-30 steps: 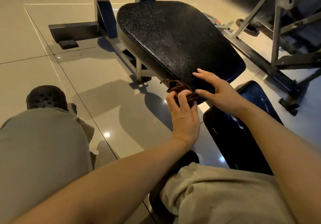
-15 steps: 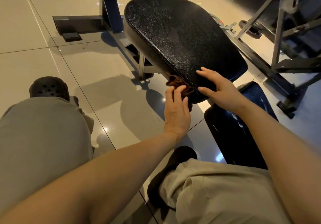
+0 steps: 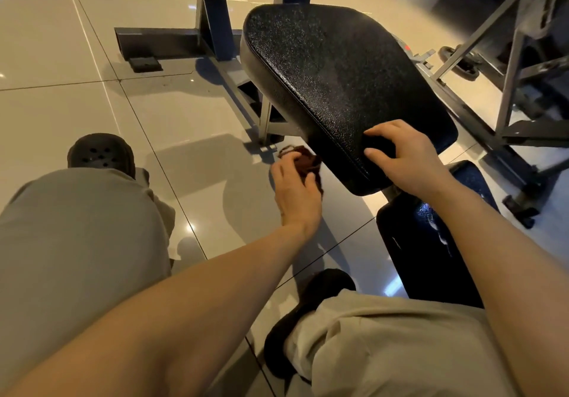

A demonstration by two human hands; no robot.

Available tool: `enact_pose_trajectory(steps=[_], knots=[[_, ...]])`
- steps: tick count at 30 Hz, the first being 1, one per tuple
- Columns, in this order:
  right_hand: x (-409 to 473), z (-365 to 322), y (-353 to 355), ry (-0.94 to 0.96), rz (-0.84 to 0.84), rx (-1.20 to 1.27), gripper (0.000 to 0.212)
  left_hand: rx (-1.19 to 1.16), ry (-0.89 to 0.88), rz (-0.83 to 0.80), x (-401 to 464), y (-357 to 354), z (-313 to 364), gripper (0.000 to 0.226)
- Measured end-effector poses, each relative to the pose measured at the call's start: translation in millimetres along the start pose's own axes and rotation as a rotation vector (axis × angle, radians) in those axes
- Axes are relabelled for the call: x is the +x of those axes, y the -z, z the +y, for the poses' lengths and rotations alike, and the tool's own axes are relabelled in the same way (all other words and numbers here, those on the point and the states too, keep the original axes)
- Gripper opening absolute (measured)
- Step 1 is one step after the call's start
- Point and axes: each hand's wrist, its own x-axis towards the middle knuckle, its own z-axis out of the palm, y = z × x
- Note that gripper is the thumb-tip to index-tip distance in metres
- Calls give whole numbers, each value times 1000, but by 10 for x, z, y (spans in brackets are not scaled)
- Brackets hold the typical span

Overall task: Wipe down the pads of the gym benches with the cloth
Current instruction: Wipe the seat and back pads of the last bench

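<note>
A glossy beige tiled floor (image 3: 77,58) carries the bench's metal frame (image 3: 172,39), whose flat foot lies straight on the tiles. The tilted black pad (image 3: 338,79) sits on that frame, with a hand (image 3: 400,156) resting on its near end. Two dark shoes (image 3: 101,153) stand on the floor too

Beige trousers (image 3: 77,242) — black perforated clogs (image 3: 101,152)
</note>
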Motion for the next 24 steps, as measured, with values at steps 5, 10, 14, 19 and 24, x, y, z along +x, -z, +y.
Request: enact_pose_trajectory(steps=[5, 10, 14, 19, 24], knots=[[199, -193, -141, 120, 29, -34, 41, -17, -230, 235, 273, -12, 219, 40], [387, -355, -244, 134, 52, -65, 32, -20, -253, 136, 361, 1, 259, 34], [510, -381, -209, 103, 51, -91, 23, -18, -45, 198, 565, 89, 227, 34], [604, -383, -208, 108, 36, -53, 36, -1, -276, 284, 711, 72, 391, 38], [734, -389, -295, 133, 92, -92, 29, -4, -159, 204, 781, 78, 309, 31]])
